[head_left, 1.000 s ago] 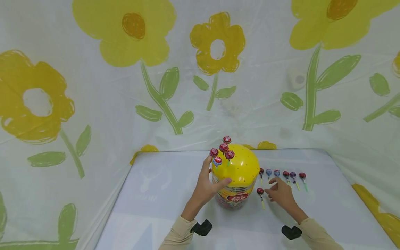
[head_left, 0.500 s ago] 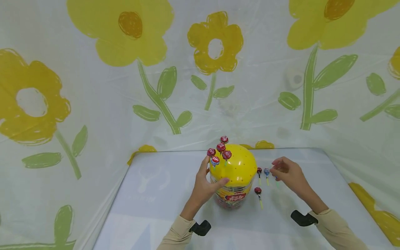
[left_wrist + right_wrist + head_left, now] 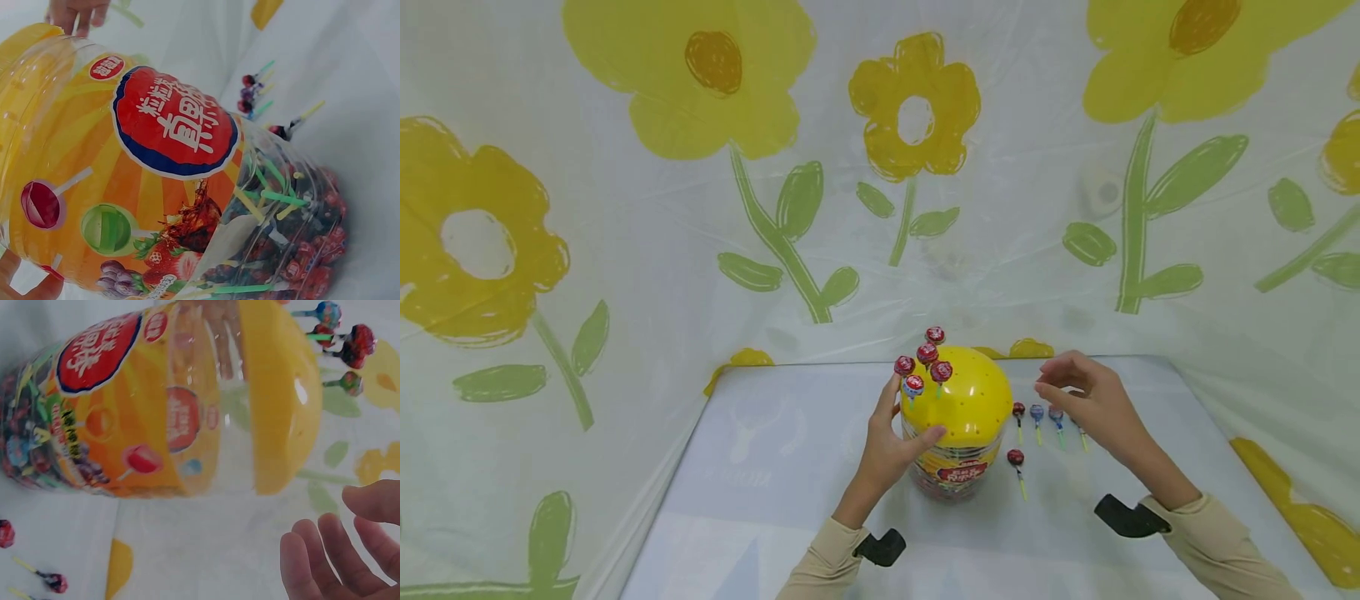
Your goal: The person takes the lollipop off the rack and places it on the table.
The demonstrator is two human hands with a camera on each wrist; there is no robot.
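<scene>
My left hand (image 3: pixel 887 442) grips the yellow domed lid (image 3: pixel 973 400) of a clear plastic lollipop jar (image 3: pixel 957 473), the thumb in front and fingers at its left side. Several wrapped lollipops (image 3: pixel 942 372) stand upright in the lid's small holes, on its left part. In the right wrist view, left-hand fingers (image 3: pixel 228 337) show through the clear wall. My right hand (image 3: pixel 1093 400) hovers right of the lid, over lollipops on the table, apart from the jar. Its fingers (image 3: pixel 334 540) are loosely bent in the right wrist view, with nothing visible between them.
A row of lollipops (image 3: pixel 1037 413) lies right of the jar, partly hidden by the right hand. One lollipop (image 3: pixel 1016 457) lies nearer. The white table (image 3: pixel 760 467) meets a flower-printed curtain (image 3: pixel 1000 292) behind. More lollipops (image 3: pixel 312 250) fill the jar's bottom.
My right hand has moved from beside the near lollipop to the right and back, then risen slightly over the row. The left hand has kept its grip on the lid.
</scene>
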